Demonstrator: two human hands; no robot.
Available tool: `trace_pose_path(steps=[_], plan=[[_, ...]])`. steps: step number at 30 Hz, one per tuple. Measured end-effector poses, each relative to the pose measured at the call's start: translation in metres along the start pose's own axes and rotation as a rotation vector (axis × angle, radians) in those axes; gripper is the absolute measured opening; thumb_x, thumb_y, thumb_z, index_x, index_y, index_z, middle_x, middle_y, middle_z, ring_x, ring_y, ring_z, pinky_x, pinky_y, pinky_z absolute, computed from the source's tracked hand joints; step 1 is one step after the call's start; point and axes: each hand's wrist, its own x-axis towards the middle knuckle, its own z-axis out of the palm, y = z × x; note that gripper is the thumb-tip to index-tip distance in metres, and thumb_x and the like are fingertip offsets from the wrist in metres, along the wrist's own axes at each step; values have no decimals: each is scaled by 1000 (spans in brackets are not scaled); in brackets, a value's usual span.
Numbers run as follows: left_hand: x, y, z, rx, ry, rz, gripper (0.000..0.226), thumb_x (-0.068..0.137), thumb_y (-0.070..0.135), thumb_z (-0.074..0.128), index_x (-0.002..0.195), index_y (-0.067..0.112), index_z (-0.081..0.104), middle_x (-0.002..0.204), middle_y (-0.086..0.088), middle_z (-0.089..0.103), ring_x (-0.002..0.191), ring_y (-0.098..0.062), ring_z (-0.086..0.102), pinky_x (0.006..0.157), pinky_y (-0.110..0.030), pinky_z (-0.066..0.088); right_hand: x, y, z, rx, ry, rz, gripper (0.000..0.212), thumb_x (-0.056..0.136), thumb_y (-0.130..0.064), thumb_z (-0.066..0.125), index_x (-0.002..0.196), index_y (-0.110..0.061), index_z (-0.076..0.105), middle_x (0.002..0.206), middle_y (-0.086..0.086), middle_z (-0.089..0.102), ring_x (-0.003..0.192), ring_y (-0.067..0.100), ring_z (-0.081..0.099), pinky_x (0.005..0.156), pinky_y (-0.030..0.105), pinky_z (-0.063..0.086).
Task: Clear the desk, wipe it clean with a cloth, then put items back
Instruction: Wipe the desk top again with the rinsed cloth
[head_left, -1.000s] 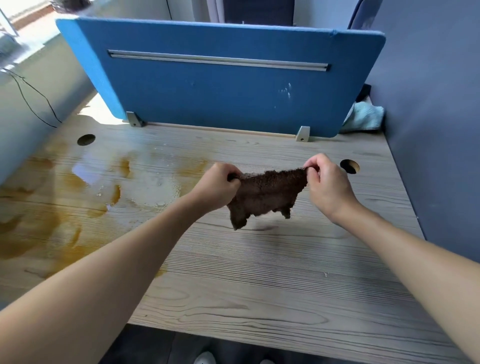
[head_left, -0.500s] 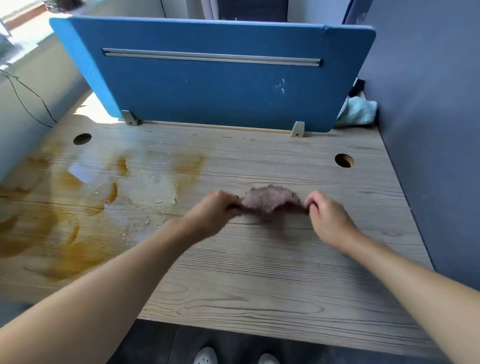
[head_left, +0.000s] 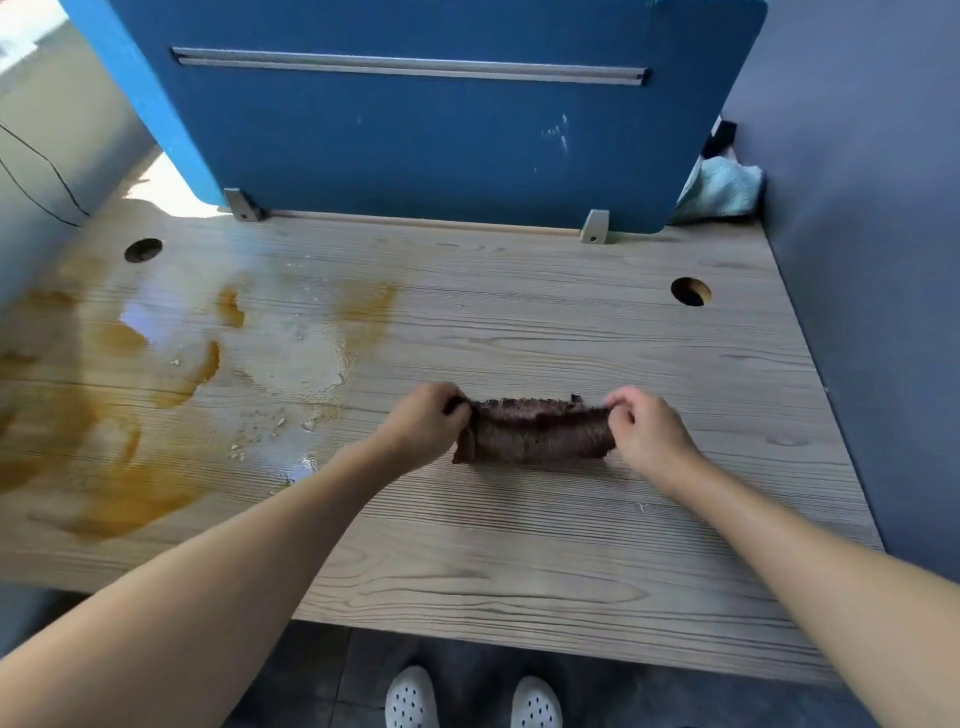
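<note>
Standing at the near edge, two white perforated clogs (head_left: 470, 699) show on the dark floor below the desk (head_left: 519, 571), a pale grey wood-grain top. Both bare forearms reach forward over it.

At mid-desk, slightly right of centre, the left hand (head_left: 423, 421) and right hand (head_left: 647, 428) each pinch one upper corner of the brown cloth (head_left: 535, 434), fingers curled round the fabric. The cloth is stretched between them as a short, wide band. It is dark brown with a fuzzy, towel-like pile. Its upper edge is ruffled and its lower left corner hangs down in a small point. A soft shadow lies on the wood under it; whether its lower edge touches the desk cannot be told.

Left of the hands, an orange-brown spill (head_left: 104, 467) spreads over the left half of the desk, with glossy wet patches and pale crumbs (head_left: 260, 426) near its right margin. The cloth is apart from the spill.

Farther back, one round cable hole (head_left: 143, 250) sits at the left and another cable hole (head_left: 690, 291) at the right. A blue partition screen (head_left: 441, 145) stands along the far edge on two grey brackets, with a metal rail (head_left: 410, 65) across its upper part. A light blue towel (head_left: 724, 192) lies bunched in the far right corner, beside the grey-blue wall (head_left: 857, 260).
</note>
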Motion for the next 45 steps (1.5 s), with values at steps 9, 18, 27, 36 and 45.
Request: trace_pose_path(steps=[9,18,27,36,45], plan=[[-3,9,37,476,-30,569,60,91,-10,48,146,14,48,159,-5,35,148,-22,29,120,-28,19,-25,19,46,-411,82,89,61,95,-18,53,147,-2,25,142,20,40,130,35,39,105,43,36],[-37,-4,63,809,-116,323,52,101,34,38,152,32,32,156,-9,31,139,-32,32,109,-44,37,-50,54,76,-556,166,-174,50,84,-14,66,131,-3,55,142,19,51,130,37,48,106,53,38],[-37,-41,94,590,81,480,57,96,24,36,149,5,42,158,-12,36,148,-26,29,121,-40,25,-75,23,112,-584,95,-391,46,76,-17,73,119,-3,63,129,17,60,121,35,55,101,52,43],[-132,-97,91,644,100,353,60,101,36,33,157,14,25,165,-4,16,154,-19,9,123,-37,14,-84,7,133,-465,130,-537,36,86,-17,50,118,-7,61,126,14,60,117,33,57,98,50,45],[-94,-108,60,621,57,424,75,90,32,37,156,2,19,165,-13,11,154,-20,0,125,-37,6,-91,-36,180,-451,114,-550,56,95,-30,29,138,-1,49,139,16,55,128,31,51,109,46,40]])
